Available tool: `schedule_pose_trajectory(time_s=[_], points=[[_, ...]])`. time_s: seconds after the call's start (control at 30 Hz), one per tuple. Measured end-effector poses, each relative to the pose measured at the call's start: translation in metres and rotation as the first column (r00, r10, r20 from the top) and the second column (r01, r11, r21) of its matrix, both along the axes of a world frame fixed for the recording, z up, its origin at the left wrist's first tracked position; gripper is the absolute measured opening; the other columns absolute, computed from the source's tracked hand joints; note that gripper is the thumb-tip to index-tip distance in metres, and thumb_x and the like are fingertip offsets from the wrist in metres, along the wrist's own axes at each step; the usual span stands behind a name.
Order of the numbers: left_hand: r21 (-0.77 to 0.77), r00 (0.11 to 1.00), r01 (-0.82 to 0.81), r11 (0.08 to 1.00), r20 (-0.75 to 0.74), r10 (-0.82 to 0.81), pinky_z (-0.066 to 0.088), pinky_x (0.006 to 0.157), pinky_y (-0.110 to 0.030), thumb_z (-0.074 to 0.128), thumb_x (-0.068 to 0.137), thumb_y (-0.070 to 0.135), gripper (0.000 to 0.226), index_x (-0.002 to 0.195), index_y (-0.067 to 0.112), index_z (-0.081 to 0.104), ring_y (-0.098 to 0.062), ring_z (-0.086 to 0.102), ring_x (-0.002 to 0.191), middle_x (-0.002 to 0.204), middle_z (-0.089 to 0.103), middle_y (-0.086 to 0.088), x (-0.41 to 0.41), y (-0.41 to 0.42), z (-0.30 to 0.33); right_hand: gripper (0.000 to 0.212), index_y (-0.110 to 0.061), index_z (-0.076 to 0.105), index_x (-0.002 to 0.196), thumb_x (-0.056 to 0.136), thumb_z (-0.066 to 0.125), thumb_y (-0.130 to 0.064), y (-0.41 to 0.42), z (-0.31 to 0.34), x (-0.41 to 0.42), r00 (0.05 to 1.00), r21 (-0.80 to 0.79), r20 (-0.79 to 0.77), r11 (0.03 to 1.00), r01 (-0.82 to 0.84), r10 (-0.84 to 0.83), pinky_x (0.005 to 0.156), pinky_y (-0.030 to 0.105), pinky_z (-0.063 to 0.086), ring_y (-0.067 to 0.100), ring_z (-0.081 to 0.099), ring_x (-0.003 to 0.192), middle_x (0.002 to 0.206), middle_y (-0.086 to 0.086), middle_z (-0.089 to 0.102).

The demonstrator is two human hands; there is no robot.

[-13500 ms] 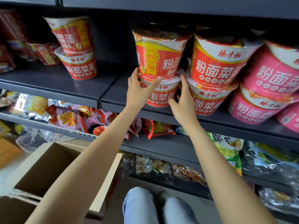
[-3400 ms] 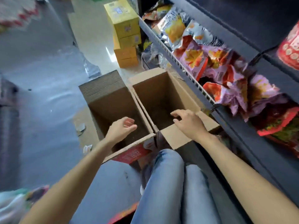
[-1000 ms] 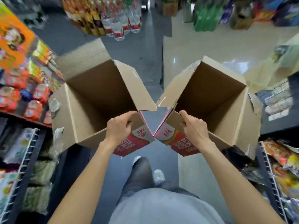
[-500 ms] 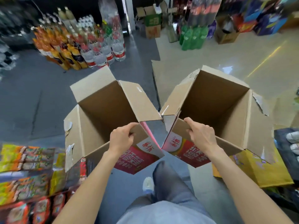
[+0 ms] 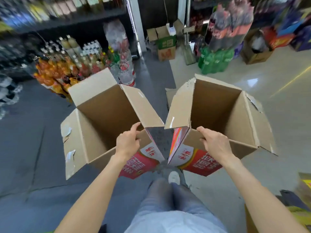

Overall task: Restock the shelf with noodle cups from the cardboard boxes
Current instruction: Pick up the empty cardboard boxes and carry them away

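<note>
Looking down from the head view, we carry two open brown corrugated cardboard boxes, one per hand, above the floor. Our left hand (image 5: 128, 143) has its grip clamped on the near top edge of the left brown cardboard box (image 5: 104, 115), thumb over the rim and fingers curled below. Our right hand (image 5: 214, 143) is clamped the same way on the near rim of the right brown cardboard box (image 5: 218, 111). Each box hangs forward of its grip, tilted so the open mouth faces us. Both interiors show bare matte cardboard; we see no noodle cups in either. The flaps stand splayed outward, with torn paper and scraps of pale tape along their edges. The near outer faces are printed glossy red and white with lettering. The two boxes meet in a V between our hands, their inner corners close together.

Below, our legs in light blue denim (image 5: 170, 199) and a white shoe (image 5: 174, 177) stand on a dark grey mat (image 5: 33, 148), beside a pale glossy tiled floor (image 5: 277, 81). Beyond the boxes sit shrink-wrapped packs of orange and clear drink bottles (image 5: 67, 64), green plastic bottles (image 5: 215, 61) and a stack of small cartons (image 5: 165, 42), all blurred.
</note>
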State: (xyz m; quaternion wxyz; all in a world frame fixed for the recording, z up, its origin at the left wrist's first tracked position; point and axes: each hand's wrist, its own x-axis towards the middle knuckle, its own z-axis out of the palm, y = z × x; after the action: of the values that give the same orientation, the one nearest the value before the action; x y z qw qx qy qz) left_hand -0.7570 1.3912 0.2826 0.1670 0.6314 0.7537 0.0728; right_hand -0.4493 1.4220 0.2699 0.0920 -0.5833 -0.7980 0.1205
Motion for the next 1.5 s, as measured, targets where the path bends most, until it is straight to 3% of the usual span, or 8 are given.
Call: schedule_pose_trajectory(time_s=[0.1,0.43,0.63,0.97,1.17,1.27,1.4,1.5], points=[[-0.01,0.997,0.081,0.997,0.022,-0.081,0.052,0.072,-0.032,0.058,0.083,0.002,0.084,0.152,0.027,0.019,-0.025,0.069,0.086,0.107,0.073,0.005,-0.01,0.08,0.011,0.037,-0.015,0.064,0.108,0.075,0.073,-0.002,0.083,0.004,-0.012,0.995,0.079,0.046,0.993,-0.087,0.084,0.057,0.031,0.049,0.025,0.063,0.065,0.078,0.003,0.068],[-0.171,0.908,0.395,0.902,-0.072,-0.412,0.049,0.062,-0.025,0.057,0.088,0.005,0.082,0.152,0.029,0.012,-0.017,0.066,0.081,0.107,0.071,0.002,-0.008,0.373,-0.027,0.051,-0.019,0.065,0.107,0.062,0.081,0.002,0.361,-0.024,-0.057,0.959,0.151,0.201,0.96,-0.234,0.202,0.06,0.032,0.05,0.02,0.058,0.064,0.076,0.001,0.065],[-0.203,0.884,0.441,0.874,-0.068,-0.462,0.053,0.087,-0.031,0.055,0.093,0.009,0.05,0.139,0.028,0.048,-0.02,0.064,0.108,0.122,0.067,0.001,-0.014,0.55,-0.042,0.049,-0.018,0.068,0.101,0.06,0.079,0.007,0.524,-0.037,-0.084,0.978,0.131,0.132,0.975,-0.18,0.163,0.058,0.033,0.049,0.021,0.057,0.062,0.071,0.002,0.062],[-0.21,0.915,0.38,0.901,-0.055,-0.399,0.052,0.093,-0.031,0.059,0.094,0.024,0.047,0.14,0.029,0.047,-0.017,0.06,0.115,0.132,0.06,0.004,-0.019,0.777,-0.169,0.064,-0.023,0.07,0.105,0.047,0.094,-0.031,0.75,-0.178,-0.118,0.981,-0.077,0.116,0.986,-0.147,0.155,0.076,0.035,0.056,0.021,0.069,0.082,0.091,0.001,0.073],[-0.13,0.888,0.447,0.885,-0.055,-0.456,0.06,0.061,-0.039,0.079,0.07,0.034,0.037,0.103,0.016,0.073,-0.022,0.072,0.075,0.086,0.074,-0.004,-0.041,0.869,-0.28,0.059,-0.019,0.07,0.088,0.036,0.096,-0.026,0.844,-0.277,-0.137,0.966,-0.054,0.1,0.971,-0.234,0.238,0.057,0.025,0.051,0.019,0.067,0.058,0.067,-0.001,0.069],[-0.189,0.877,0.45,0.873,-0.093,-0.472,0.049,0.095,-0.039,0.071,0.085,0.029,0.05,0.132,0.019,0.057,-0.024,0.062,0.112,0.123,0.064,-0.006,-0.05,0.903,-0.33,0.056,-0.016,0.069,0.095,0.046,0.093,-0.027,0.875,-0.331,-0.148,0.968,-0.133,0.103,0.967,-0.215,0.23,0.067,0.029,0.054,0.024,0.07,0.068,0.074,0.004,0.071],[-0.216,0.927,0.335,0.917,-0.097,-0.362,0.055,0.081,-0.037,0.076,0.077,0.014,0.049,0.124,0.024,0.064,-0.03,0.067,0.097,0.111,0.071,-0.005,-0.066,0.932,-0.392,0.064,-0.014,0.068,0.103,0.046,0.094,-0.024,0.905,-0.401,-0.15,0.975,-0.214,0.076,0.959,-0.187,0.207,0.085,0.037,0.053,0.031,0.07,0.088,0.09,0.009,0.073],[-0.258,0.915,0.348,0.901,-0.118,-0.387,0.05,0.087,-0.034,0.064,0.088,0.021,0.047,0.133,0.029,0.054,-0.026,0.061,0.108,0.122,0.065,-0.001,-0.064,0.94,-0.415,0.057,-0.015,0.059,0.125,0.071,0.079,-0.013,0.916,-0.431,-0.159,0.97,-0.243,0.083,0.948,-0.203,0.229,0.113,0.04,0.028,0.03,0.052,0.126,0.122,0.01,0.065]])
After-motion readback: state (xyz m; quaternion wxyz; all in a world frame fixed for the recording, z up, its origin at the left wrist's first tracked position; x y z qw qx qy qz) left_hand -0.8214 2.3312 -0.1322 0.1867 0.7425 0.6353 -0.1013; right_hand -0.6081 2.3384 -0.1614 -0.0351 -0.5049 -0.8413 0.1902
